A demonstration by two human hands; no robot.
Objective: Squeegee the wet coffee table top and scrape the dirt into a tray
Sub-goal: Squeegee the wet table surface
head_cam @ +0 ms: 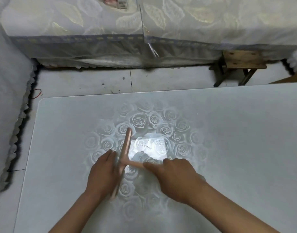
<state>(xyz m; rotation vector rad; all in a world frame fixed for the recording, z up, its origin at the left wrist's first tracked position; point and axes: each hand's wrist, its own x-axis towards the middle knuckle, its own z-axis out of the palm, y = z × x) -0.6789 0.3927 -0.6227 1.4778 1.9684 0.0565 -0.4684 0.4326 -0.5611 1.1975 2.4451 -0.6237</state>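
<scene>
A pale pink T-shaped squeegee (125, 147) lies on the grey coffee table top (236, 132), which is printed with a ring of roses. Its long blade runs from far to near, and the short handle points right. My right hand (174, 177) grips the handle, with the index finger stretched along it. With straight fingers, my left hand (102, 174) rests flat against the left side of the blade. A bright light reflection sits just right of the blade. No tray is in view.
A sofa with a pale leaf-patterned cover (144, 31) runs along the far side. More covered seating (9, 98) stands at the left. A small wooden stool (240, 64) is at the far right. Tiled floor (85, 81) lies between table and sofa.
</scene>
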